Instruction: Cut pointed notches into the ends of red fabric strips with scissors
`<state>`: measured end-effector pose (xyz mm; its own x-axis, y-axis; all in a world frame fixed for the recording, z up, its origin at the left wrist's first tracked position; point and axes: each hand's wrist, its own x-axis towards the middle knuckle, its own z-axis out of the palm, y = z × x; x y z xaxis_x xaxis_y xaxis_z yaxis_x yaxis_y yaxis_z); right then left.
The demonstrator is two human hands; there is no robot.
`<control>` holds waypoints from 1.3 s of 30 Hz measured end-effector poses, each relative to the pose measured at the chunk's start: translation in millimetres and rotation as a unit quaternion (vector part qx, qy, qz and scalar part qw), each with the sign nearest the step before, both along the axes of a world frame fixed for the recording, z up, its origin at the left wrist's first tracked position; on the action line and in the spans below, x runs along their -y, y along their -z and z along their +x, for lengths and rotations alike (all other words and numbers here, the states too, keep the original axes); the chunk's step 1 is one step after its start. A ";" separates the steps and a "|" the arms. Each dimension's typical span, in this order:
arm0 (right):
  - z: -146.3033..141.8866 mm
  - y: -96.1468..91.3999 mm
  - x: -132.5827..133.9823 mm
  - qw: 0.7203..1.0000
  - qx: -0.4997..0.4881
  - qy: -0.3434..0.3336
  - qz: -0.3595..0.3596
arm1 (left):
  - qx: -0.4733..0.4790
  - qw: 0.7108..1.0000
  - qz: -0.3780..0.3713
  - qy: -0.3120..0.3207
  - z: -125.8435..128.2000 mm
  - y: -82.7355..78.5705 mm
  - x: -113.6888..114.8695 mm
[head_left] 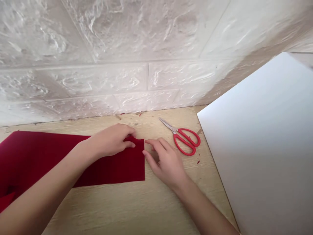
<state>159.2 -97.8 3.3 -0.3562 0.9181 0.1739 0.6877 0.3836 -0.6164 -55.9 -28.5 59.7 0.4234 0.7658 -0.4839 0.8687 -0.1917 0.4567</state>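
A dark red piece of cloth (114, 169) lies lengthwise on the wooden surface, its straight right end between my two hands. My left hand (114, 139) reaches over it and grips its upper edge near the right corner; the cloth rises slightly there. The thumb rests on the cloth's face, while some fingers are hidden. Just off the right end is my right hand (166, 160), thumb and index finger apart, their tips close to the edge and nothing seen between them. Beyond that hand lie scissors (187, 140) with red handles, blades pointing up and left.
A white panel (259, 143) stands on the right side. White brick-patterned wall (137, 78) rises behind the wooden surface (117, 209). Small red and brown scraps (199, 162) are scattered near the scissors and along the wall. A brighter red piece (6, 201) shows at lower left.
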 end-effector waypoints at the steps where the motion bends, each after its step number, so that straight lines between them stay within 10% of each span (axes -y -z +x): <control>1: -0.6 -0.2 -1.9 0.999 -0.037 0.017 -0.010 | 0.038 0.999 0.020 0.001 -0.5 1.5 2.9; 9: -20.3 0.1 -48.7 0.948 -0.275 0.090 -0.133 | 0.261 0.952 0.135 -0.083 11.2 23.4 3.6; 22: -17.9 5.9 -67.7 0.928 -0.324 0.098 -0.154 | 0.335 0.913 0.160 -0.171 25.2 51.7 -17.3; 39: -14.7 1.2 -69.7 0.959 -0.239 0.096 -0.116 | 0.374 0.899 0.069 -0.219 19.3 51.4 -25.8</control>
<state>144.5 -28.0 2.1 -0.1076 0.9925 0.0582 0.3498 0.0926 -0.9322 -36.6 -2.7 8.3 0.2332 0.9693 -0.0778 0.3352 -0.0050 0.9421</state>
